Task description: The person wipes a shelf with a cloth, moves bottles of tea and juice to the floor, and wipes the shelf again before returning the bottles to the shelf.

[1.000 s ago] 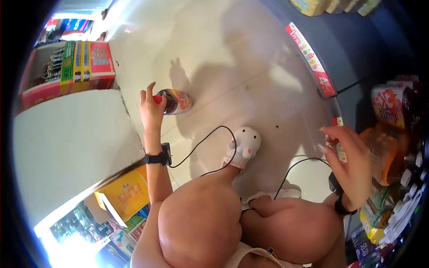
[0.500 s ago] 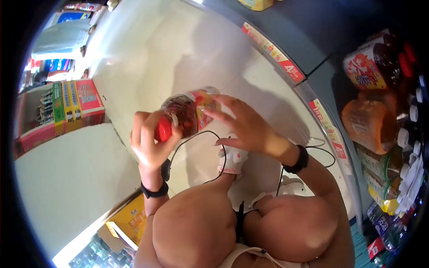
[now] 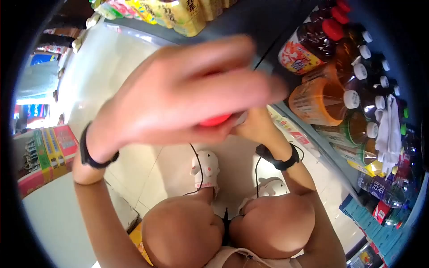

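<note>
My left hand is raised close to the camera, blurred, and fills the middle of the view. Its fingers are wrapped around the red cap of a drink bottle; the bottle's body is hidden behind the hand. My right hand comes up from below and meets the bottle just right of the cap, its fingers mostly covered by my left hand. Both wrists wear black bands. I am crouching, with my knees at the bottom of the view.
A shelf on the right holds dark tea bottles with red caps, orange and brown bottles with white caps, a white cloth and water bottles. Yellow bottles stand above. Cardboard boxes sit at left on the tiled floor.
Both hands have carried the bottle up and right, from over the floor toward the shelf and close to the camera. My view has swung toward the shelf.
</note>
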### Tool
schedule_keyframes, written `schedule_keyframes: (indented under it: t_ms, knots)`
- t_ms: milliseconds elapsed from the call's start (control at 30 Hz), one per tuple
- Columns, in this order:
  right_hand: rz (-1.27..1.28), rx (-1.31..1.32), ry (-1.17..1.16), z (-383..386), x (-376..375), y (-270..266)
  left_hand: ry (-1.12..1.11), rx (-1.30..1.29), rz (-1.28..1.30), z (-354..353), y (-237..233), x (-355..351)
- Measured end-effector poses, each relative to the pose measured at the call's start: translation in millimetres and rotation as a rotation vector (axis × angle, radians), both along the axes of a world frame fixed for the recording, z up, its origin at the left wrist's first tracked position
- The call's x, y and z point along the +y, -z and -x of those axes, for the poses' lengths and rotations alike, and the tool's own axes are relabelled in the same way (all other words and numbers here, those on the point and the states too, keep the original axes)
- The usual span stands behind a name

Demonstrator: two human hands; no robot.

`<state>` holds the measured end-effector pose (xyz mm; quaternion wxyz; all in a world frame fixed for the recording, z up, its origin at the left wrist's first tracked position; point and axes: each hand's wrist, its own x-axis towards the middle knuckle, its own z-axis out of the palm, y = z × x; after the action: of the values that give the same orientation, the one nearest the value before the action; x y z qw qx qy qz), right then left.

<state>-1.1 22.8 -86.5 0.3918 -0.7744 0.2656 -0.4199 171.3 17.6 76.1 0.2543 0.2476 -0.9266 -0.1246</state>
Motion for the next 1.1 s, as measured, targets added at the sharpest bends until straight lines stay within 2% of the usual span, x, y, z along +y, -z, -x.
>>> schedule_keyframes:
  t_ms: [67,100,133,200,267,300,400,500,533,600,700,767,833,867,967,1033,1100]
  knots:
    - [-0.038,-0.021,0.189,15.5,-4.9,4.2,0.034,-0.025,-0.058,16.8,-7.3,-24.8]
    - [0.065,-0.052,0.280,21.7,-9.8,-1.1,0.062,-0.090,0.052,23.4,-11.5,-38.2]
    - [0.020,-0.055,0.351,26.0,-9.9,0.7,0.103,-0.199,-0.136,30.7,-12.0,-58.5]
    - [0.026,0.010,0.500,30.7,-7.5,-2.0,0.132,-0.200,-0.177,45.2,-7.5,-78.3]
    - [0.106,0.081,0.625,32.2,-1.5,9.5,0.111,0.035,0.095,57.3,16.1,-79.2]
    - [0.150,0.121,0.685,33.9,0.3,15.0,0.120,0.023,0.065,62.6,23.7,-81.9]
    - [0.220,0.226,0.713,41.9,10.0,22.5,0.145,-0.023,-0.080,73.4,35.9,-88.5]
    - [0.195,0.303,0.716,47.8,22.9,20.7,0.209,0.109,0.013,81.6,53.0,-93.6]
    - [0.186,0.335,0.711,50.2,25.1,17.6,0.192,0.040,0.035,80.0,54.7,-93.1]
    - [0.268,0.380,0.710,51.8,26.5,7.1,0.183,-0.112,-0.164,77.9,47.4,-97.1]
    - [0.413,0.419,0.660,55.0,20.1,-33.4,0.166,-0.119,-0.244,73.3,43.0,-95.0]
    - [0.362,0.396,0.614,63.6,4.4,-61.9,0.146,0.005,-0.165,67.8,55.9,-92.0]
    - [0.128,0.155,0.480,72.3,-12.1,-79.6,0.064,0.123,-0.152,71.7,73.3,-90.6]
    - [0.129,0.237,0.480,72.5,-19.0,-92.2,0.081,0.242,-0.047,67.0,83.6,-88.6]
    - [0.126,0.438,0.436,76.4,-31.7,-103.9,0.021,0.281,-0.184,62.3,87.3,-81.7]
    - [0.332,0.713,0.440,67.4,-33.0,-118.0,-0.036,0.213,-0.217,54.1,95.5,-79.4]
    - [0.407,0.732,0.372,71.4,-44.5,-116.3,-0.130,0.262,-0.219,49.2,110.7,-73.7]
